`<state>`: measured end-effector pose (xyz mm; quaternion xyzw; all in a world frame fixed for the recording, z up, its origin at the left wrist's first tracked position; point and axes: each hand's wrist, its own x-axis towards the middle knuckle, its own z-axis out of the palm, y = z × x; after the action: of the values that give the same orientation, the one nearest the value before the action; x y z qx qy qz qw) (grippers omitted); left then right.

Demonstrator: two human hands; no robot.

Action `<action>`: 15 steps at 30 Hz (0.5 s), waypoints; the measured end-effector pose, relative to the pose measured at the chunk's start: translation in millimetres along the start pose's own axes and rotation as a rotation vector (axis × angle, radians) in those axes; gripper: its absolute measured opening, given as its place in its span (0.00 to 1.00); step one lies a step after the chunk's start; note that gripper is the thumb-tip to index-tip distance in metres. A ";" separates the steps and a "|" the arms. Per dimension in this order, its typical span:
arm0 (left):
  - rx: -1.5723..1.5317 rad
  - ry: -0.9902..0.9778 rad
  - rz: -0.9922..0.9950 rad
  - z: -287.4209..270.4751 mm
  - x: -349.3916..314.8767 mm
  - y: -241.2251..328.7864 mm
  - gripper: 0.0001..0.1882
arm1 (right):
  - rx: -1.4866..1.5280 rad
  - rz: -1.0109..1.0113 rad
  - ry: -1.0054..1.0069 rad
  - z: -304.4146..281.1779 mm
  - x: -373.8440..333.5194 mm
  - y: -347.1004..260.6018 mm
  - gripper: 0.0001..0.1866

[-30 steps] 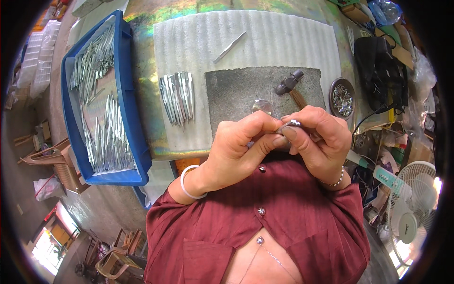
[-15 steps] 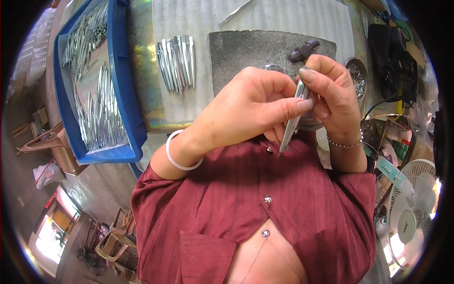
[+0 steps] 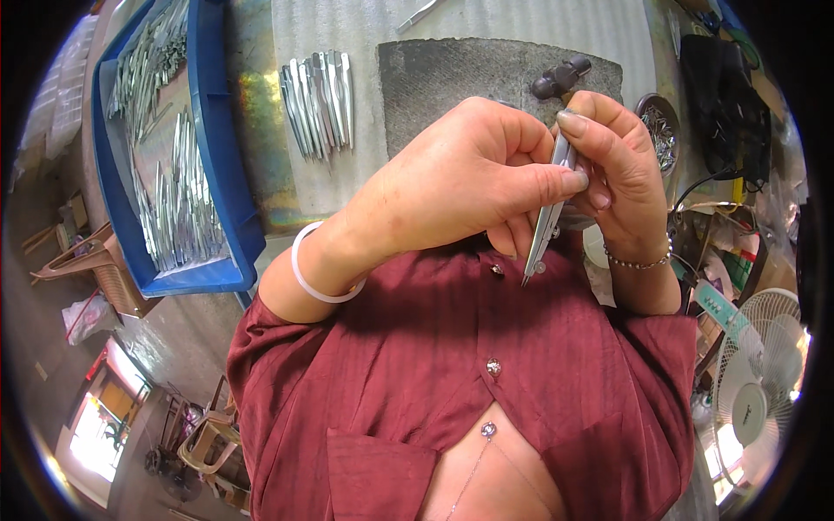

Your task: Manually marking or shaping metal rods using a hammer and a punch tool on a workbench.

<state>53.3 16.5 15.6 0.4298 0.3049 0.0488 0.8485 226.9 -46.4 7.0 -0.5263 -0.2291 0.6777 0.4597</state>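
Instrument (image 3: 545, 236), slender, silver, pointed: right of centre, slanting, point toward the lower edge; pinched in my left hand (image 3: 486, 178), its upper end gripped by my right hand (image 3: 618, 156). Hammer (image 3: 561, 78), dark head: upper right, on grey slab (image 3: 460, 78). Metal pieces (image 3: 318, 104), one row: upper left, on white foam sheet (image 3: 512, 22). Blue tray (image 3: 219, 156), loaded with similar pieces: far upper left.

Held tool (image 3: 545, 228) right of tray (image 3: 211, 95)

Metal tool (image 3: 546, 227) now turned lengthwise, pointed end toward near side; earlier mostly hidden between the hands. Hammer (image 3: 560, 78): wooden handle, earlier exposed, now largely behind right hand (image 3: 618, 165).
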 end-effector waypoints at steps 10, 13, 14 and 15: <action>0.110 -0.089 -0.049 1.2 10.1 9.3 0.13 | 0.094 -0.101 0.064 -3.3 -10.4 6.6 0.09; 0.124 -0.112 -0.065 2.3 13.4 10.7 0.13 | 0.122 -0.114 0.079 -5.6 -12.9 7.7 0.09; 0.125 -0.125 -0.061 2.5 14.2 10.8 0.13 | 0.123 -0.115 0.081 -5.6 -13.9 8.0 0.09; 0.126 -0.138 -0.057 2.9 15.0 11.1 0.13 | 0.134 -0.130 0.087 -5.1 -15.2 8.2 0.09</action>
<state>69.1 26.6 18.2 0.4757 0.2603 -0.0242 0.8399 228.8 -64.3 6.3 -0.5074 -0.1968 0.6366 0.5464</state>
